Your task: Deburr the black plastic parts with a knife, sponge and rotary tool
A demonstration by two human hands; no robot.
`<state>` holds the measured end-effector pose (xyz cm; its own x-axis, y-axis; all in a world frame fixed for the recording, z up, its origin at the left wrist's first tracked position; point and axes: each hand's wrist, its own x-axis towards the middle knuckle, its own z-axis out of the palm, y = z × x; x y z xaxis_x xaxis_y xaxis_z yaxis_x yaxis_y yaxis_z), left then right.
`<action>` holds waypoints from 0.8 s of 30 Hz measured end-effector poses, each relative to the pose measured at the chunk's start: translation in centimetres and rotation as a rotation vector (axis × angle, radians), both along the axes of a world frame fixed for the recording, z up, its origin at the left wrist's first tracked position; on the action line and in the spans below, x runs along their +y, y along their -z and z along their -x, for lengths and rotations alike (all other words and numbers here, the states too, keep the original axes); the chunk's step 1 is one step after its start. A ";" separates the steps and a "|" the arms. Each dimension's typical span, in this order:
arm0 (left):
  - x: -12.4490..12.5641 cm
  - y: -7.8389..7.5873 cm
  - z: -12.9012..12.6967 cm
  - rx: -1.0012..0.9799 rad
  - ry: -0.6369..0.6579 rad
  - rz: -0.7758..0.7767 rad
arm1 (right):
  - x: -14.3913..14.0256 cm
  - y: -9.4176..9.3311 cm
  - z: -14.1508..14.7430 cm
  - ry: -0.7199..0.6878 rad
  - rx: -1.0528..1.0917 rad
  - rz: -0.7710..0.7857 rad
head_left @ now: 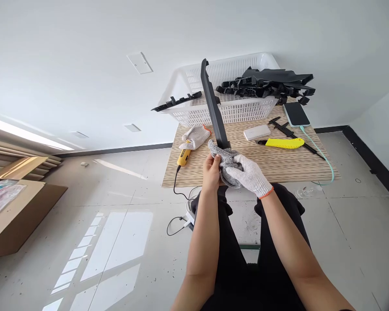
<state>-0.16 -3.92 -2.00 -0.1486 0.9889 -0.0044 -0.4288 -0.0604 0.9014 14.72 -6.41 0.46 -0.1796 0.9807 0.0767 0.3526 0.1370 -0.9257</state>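
A long black plastic trim piece [213,108] stands tilted up over the table, its lower end wrapped in a grey knitted cloth [228,162]. My bare left hand [212,172] pinches the cloth from the left, thumb on top. On the right side, my right hand [251,176], in a white knit glove with an orange cuff, presses its fingers round the same cloth. The cloth hides the end of the trim piece. Left of it, a loose white glove [197,136] lies partly over a yellow corded tool [183,157].
A white plastic basket [246,110] holds several black plastic parts [269,84], some overhanging its right side. On the table [256,166] lie a yellow-handled knife [284,143], black calipers [283,128], a white box [256,132] and a phone [296,114] with a cable. A cardboard box [22,216] stands far left.
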 end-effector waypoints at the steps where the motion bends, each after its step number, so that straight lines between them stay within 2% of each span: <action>1: 0.0 -0.1 0.0 -0.002 0.017 0.003 | 0.0 0.0 0.0 0.001 0.005 -0.001; 8: -0.4 -0.8 -0.5 0.090 -0.023 -0.001 | 0.0 -0.4 -0.6 -0.171 0.018 0.006; 10: -0.5 -0.9 -0.6 0.087 -0.028 0.028 | -0.1 -0.6 -0.7 -0.181 0.029 0.006; 13: -0.4 -0.7 -0.5 0.089 -0.047 0.056 | -0.4 -0.9 -0.6 -0.124 0.067 0.006; 15: -0.3 -0.5 -0.4 0.137 -0.068 0.036 | -0.5 -0.9 -0.4 -0.039 0.095 -0.002; 19: -0.3 -0.1 -0.5 0.372 -0.090 -0.033 | -0.2 -0.1 -0.1 0.168 0.186 -0.015; 21: -0.4 -0.1 -0.5 0.477 -0.091 -0.070 | 0.0 0.3 -0.1 0.196 0.218 -0.009; 24: -0.6 -0.2 -0.5 0.535 -0.064 -0.128 | 0.2 0.7 -0.4 0.190 0.190 -0.006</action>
<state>0.33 -4.50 -1.82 -0.1570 0.9655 0.2077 0.0952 -0.1946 0.9763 15.07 -6.20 -0.22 0.0260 0.9949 0.0972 0.1921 0.0904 -0.9772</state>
